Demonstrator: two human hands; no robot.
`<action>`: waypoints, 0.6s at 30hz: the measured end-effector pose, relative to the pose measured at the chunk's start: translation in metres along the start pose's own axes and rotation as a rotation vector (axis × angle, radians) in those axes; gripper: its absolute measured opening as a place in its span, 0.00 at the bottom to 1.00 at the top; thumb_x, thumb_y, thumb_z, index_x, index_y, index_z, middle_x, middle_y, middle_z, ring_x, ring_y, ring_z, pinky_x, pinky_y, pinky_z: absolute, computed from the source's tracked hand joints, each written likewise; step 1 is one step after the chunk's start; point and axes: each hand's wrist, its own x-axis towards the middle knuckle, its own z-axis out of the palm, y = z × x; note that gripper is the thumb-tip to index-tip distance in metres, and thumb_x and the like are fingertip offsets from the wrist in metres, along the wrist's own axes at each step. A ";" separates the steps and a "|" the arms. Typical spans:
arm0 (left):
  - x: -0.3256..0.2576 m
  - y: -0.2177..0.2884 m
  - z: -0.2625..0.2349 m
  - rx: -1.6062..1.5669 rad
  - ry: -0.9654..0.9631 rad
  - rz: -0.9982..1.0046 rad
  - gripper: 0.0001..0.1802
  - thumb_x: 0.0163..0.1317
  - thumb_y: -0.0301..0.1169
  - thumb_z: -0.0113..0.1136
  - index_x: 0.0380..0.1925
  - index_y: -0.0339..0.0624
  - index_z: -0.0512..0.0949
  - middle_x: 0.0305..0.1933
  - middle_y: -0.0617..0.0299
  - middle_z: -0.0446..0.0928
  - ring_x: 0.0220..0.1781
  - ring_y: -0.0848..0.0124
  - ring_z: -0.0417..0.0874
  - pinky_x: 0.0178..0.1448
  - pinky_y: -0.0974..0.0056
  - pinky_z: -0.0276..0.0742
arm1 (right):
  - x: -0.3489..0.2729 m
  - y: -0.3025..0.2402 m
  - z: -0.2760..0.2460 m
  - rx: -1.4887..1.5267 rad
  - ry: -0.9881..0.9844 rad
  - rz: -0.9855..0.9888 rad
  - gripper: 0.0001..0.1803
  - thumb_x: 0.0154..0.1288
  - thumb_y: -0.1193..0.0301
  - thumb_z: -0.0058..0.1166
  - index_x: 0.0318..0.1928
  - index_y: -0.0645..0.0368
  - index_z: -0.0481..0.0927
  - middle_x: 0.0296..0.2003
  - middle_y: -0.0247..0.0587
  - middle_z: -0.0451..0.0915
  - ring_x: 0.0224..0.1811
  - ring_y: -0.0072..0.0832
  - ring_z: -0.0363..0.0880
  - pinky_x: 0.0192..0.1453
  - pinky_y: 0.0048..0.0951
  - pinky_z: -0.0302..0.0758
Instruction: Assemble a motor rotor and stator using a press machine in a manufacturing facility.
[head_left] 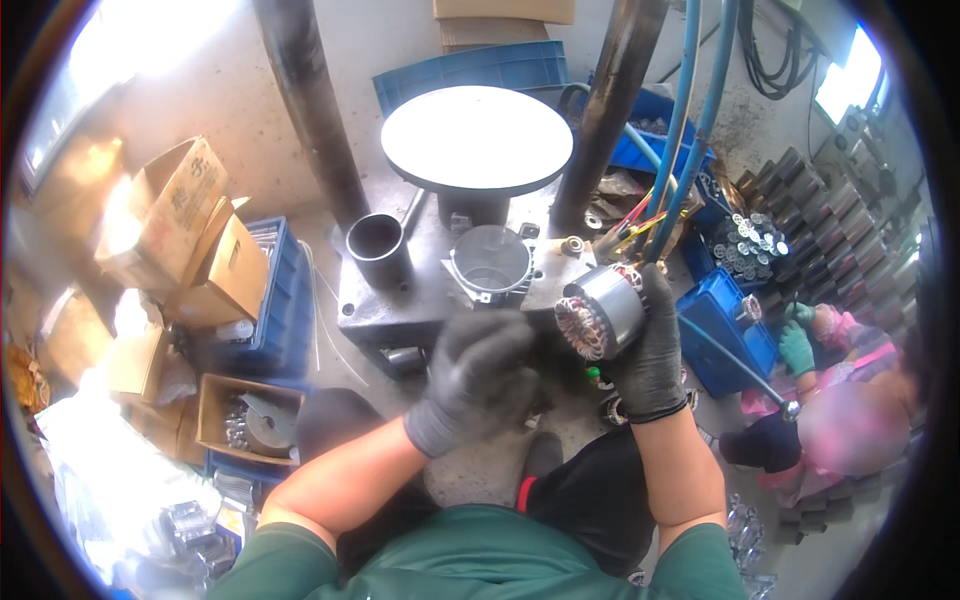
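My right hand [655, 350] wears a dark glove and grips a motor stator [618, 305] from its right side. The stator is a grey metal cylinder with copper-coloured windings showing at its end, held tilted just off the front right of the press table [430, 300]. My left hand [475, 375], gloved too, hovers in front of the table to the left of the stator and apart from it. Motion smears its fingers. On the table stands a round metal motor housing [490, 262] under a wide white-topped disc [478, 138]. A dark short tube [376, 240] stands at the table's left.
Dark press columns [310, 110] flank the disc, and blue hoses [690, 120] hang at right. Cardboard boxes [225, 265] and blue crates [285, 300] are stacked left. A blue bin [730, 335] lies right, near a co-worker in pink with green gloves [797, 345].
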 end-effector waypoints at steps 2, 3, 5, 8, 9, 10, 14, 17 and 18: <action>-0.002 0.014 0.005 -0.152 -0.103 -0.018 0.34 0.59 0.29 0.77 0.65 0.42 0.74 0.61 0.49 0.76 0.56 0.57 0.80 0.58 0.55 0.79 | -0.018 -0.003 0.022 0.107 -0.067 0.176 0.31 0.73 0.47 0.61 0.61 0.59 0.76 0.50 0.47 0.85 0.54 0.41 0.87 0.65 0.48 0.84; -0.002 0.018 0.010 -0.183 -0.091 -0.022 0.32 0.58 0.27 0.78 0.62 0.42 0.76 0.59 0.51 0.77 0.55 0.57 0.80 0.55 0.54 0.80 | -0.023 -0.004 0.020 0.170 -0.141 0.308 0.32 0.73 0.46 0.61 0.62 0.60 0.76 0.50 0.48 0.84 0.55 0.42 0.86 0.65 0.48 0.84; 0.000 0.022 0.012 -0.207 -0.063 0.022 0.32 0.55 0.24 0.79 0.60 0.44 0.77 0.55 0.54 0.77 0.54 0.56 0.81 0.53 0.54 0.81 | -0.039 -0.002 0.029 0.115 -0.118 0.305 0.33 0.73 0.45 0.60 0.62 0.60 0.76 0.50 0.48 0.84 0.55 0.42 0.86 0.64 0.47 0.84; 0.001 0.024 0.010 -0.246 -0.036 0.026 0.33 0.54 0.25 0.80 0.60 0.46 0.77 0.56 0.53 0.77 0.54 0.56 0.81 0.54 0.54 0.80 | -0.036 0.002 0.020 0.303 -0.069 0.492 0.35 0.73 0.41 0.56 0.61 0.61 0.77 0.49 0.48 0.85 0.56 0.43 0.85 0.62 0.46 0.85; 0.002 0.024 0.010 -0.250 -0.033 0.016 0.33 0.54 0.25 0.80 0.60 0.46 0.77 0.56 0.53 0.77 0.54 0.56 0.81 0.54 0.54 0.80 | -0.039 0.001 0.020 0.312 -0.046 0.503 0.35 0.73 0.41 0.55 0.60 0.62 0.77 0.49 0.49 0.85 0.56 0.43 0.85 0.61 0.47 0.85; 0.003 0.025 0.009 -0.236 -0.025 0.015 0.33 0.54 0.26 0.80 0.60 0.46 0.76 0.58 0.52 0.76 0.55 0.56 0.81 0.55 0.54 0.81 | -0.041 0.000 0.020 0.319 -0.019 0.514 0.35 0.73 0.41 0.54 0.60 0.62 0.78 0.49 0.50 0.85 0.55 0.44 0.85 0.61 0.48 0.85; -0.004 0.021 0.012 -0.203 -0.006 -0.007 0.33 0.53 0.28 0.81 0.59 0.48 0.77 0.63 0.49 0.74 0.56 0.55 0.80 0.58 0.53 0.81 | -0.044 0.000 0.019 0.237 0.014 0.424 0.35 0.73 0.43 0.54 0.60 0.64 0.78 0.49 0.53 0.84 0.55 0.46 0.85 0.61 0.50 0.84; -0.001 0.025 0.012 -0.248 -0.014 -0.005 0.36 0.50 0.24 0.81 0.61 0.49 0.77 0.65 0.47 0.74 0.59 0.54 0.80 0.58 0.53 0.82 | -0.042 0.001 0.002 0.287 -0.115 0.443 0.38 0.73 0.41 0.54 0.66 0.62 0.74 0.55 0.55 0.82 0.64 0.47 0.81 0.75 0.52 0.74; 0.001 0.027 0.011 -0.276 -0.015 -0.005 0.39 0.47 0.22 0.81 0.62 0.50 0.77 0.64 0.48 0.75 0.60 0.53 0.81 0.57 0.54 0.82 | -0.041 0.003 -0.007 0.280 -0.110 0.445 0.38 0.73 0.41 0.54 0.66 0.62 0.74 0.55 0.55 0.82 0.64 0.47 0.81 0.75 0.52 0.74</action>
